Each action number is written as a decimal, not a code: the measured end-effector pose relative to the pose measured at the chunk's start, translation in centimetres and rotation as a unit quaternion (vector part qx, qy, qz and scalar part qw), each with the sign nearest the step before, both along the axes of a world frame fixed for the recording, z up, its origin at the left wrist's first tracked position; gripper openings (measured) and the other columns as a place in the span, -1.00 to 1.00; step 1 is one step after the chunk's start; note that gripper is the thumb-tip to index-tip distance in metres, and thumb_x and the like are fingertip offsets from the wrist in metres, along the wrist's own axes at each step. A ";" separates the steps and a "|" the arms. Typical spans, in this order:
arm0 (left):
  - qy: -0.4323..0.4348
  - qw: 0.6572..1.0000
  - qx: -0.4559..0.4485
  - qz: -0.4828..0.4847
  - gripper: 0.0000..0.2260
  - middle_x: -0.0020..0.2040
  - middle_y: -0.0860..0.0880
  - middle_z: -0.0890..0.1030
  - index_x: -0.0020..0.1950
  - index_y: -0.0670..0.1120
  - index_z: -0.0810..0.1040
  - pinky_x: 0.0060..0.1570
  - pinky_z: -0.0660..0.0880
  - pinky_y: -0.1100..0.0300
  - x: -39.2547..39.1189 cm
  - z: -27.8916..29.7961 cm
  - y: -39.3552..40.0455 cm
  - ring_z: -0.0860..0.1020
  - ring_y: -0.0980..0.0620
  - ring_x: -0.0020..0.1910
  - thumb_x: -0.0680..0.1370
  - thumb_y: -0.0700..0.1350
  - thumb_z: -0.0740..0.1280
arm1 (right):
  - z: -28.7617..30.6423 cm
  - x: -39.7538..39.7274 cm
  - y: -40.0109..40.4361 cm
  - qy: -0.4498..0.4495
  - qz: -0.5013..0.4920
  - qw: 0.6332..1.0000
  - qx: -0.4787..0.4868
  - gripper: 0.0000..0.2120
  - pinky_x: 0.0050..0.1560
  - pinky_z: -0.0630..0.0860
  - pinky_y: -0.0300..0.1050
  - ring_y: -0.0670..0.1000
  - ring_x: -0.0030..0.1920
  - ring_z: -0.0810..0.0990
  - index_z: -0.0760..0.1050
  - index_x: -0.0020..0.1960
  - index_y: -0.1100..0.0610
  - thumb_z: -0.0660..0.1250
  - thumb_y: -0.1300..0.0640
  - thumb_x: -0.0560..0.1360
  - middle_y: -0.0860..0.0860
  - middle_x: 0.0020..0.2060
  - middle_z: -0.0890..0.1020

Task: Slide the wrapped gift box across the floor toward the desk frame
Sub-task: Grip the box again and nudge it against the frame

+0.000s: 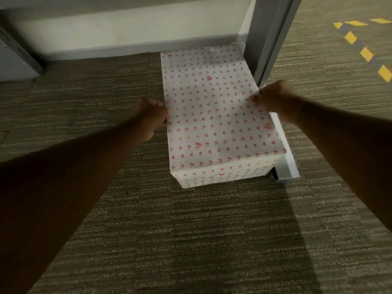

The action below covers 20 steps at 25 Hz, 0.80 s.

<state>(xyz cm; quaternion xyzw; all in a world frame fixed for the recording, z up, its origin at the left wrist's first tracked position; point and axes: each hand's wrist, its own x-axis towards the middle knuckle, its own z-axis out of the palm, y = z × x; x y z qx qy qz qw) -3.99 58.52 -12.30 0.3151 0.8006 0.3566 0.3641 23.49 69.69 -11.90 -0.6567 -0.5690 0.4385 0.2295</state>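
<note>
The wrapped gift box [214,115] stands on the carpet, white paper with small pink and orange hearts. Its right side lies against the grey desk frame [269,39], whose upright leg rises behind the box's right edge and whose floor foot [285,166] runs along the box's right flank. My left hand [151,117] grips the box's left top edge with curled fingers. My right hand [273,98] holds the right top edge, thumb on the paper. Both forearms reach in from the bottom corners.
A white wall and skirting board [127,45] run behind the box. A grey cabinet corner [14,58] sits at the far left. Yellow floor markings [364,52] lie to the right of the frame. Striped carpet [191,240] stretches in front.
</note>
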 end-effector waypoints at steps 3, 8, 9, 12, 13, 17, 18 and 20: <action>0.021 1.000 0.009 -0.019 -0.95 -0.06 -0.07 0.63 -0.06 -0.08 0.57 -0.01 0.62 0.09 0.8 -0.9 0.4 0.63 0.02 -0.07 0.57 -0.17 0.32 | -0.4 1.4 -0.2 -0.016 -0.004 1.000 -0.003 -0.83 0.07 0.58 -0.02 0.05 -0.06 0.63 0.62 0.01 0.19 0.49 0.16 0.46 0.05 -0.18 0.63; 0.034 0.999 0.001 -0.017 -0.95 -0.04 -0.08 0.61 0.00 -0.09 0.57 -0.10 0.60 0.15 2.0 -0.8 0.8 0.62 0.04 -0.08 0.57 -0.18 0.34 | -0.2 2.5 -0.7 -0.028 -0.010 1.000 -0.005 -0.89 -0.06 0.51 -0.09 -0.01 -0.20 0.59 0.59 -0.17 0.17 0.48 0.16 0.46 0.03 -0.25 0.61; 0.036 0.999 -0.003 -0.017 -0.94 -0.04 -0.07 0.61 0.02 -0.10 0.57 -0.12 0.60 0.16 2.3 -0.7 0.8 0.62 0.05 -0.09 0.57 -0.18 0.33 | -0.2 2.5 -0.8 -0.033 -0.016 0.999 -0.004 -0.90 -0.08 0.51 -0.11 -0.03 -0.21 0.59 0.61 -0.12 0.18 0.48 0.15 0.46 0.01 -0.25 0.61; 0.047 0.999 -0.006 -0.015 -0.95 -0.08 -0.05 0.58 0.02 -0.10 0.55 -0.26 0.52 0.25 3.0 -0.5 0.9 0.58 0.09 -0.17 0.57 -0.17 0.33 | -0.3 2.9 -0.8 -0.043 -0.028 0.999 -0.003 -0.79 -0.05 0.54 -0.09 0.02 -0.11 0.64 0.65 0.05 0.20 0.49 0.12 0.46 0.07 -0.13 0.66; 0.050 0.999 -0.007 -0.014 -0.94 -0.09 -0.05 0.58 0.03 -0.10 0.55 -0.27 0.51 0.26 3.2 -0.4 0.9 0.58 0.10 -0.17 0.57 -0.17 0.33 | -0.2 2.9 -0.8 -0.047 -0.029 0.998 -0.004 -0.77 -0.03 0.55 -0.08 0.04 -0.06 0.65 0.66 0.06 0.20 0.49 0.11 0.46 0.09 -0.09 0.67; 0.052 0.998 -0.010 -0.017 -0.91 -0.08 -0.06 0.59 0.06 -0.12 0.57 -0.24 0.53 0.25 3.1 -0.4 1.0 0.58 0.09 -0.17 0.57 -0.17 0.34 | -0.3 3.0 -0.8 -0.060 -0.027 0.998 -0.002 -0.73 -0.02 0.55 -0.09 0.06 0.01 0.66 0.65 0.10 0.20 0.49 0.08 0.46 0.11 0.00 0.68; 0.061 0.998 -0.011 -0.022 -0.90 -0.07 -0.07 0.59 0.07 -0.12 0.57 -0.24 0.53 0.24 3.0 -0.5 0.9 0.58 0.09 -0.16 0.57 -0.17 0.34 | -0.3 3.1 -0.8 -0.063 -0.027 0.998 0.002 -0.72 -0.03 0.55 -0.10 0.06 0.01 0.65 0.64 0.11 0.20 0.49 0.08 0.46 0.12 0.03 0.68; 0.070 0.997 -0.022 -0.036 -0.88 -0.02 -0.10 0.61 0.08 -0.14 0.57 -0.13 0.59 0.18 2.8 -0.5 0.9 0.60 0.05 -0.11 0.57 -0.16 0.33 | -0.2 3.0 -0.9 -0.072 -0.019 0.997 0.004 -0.70 -0.17 0.53 -0.16 0.04 -0.06 0.64 0.63 0.12 0.20 0.47 0.05 0.47 0.13 0.04 0.68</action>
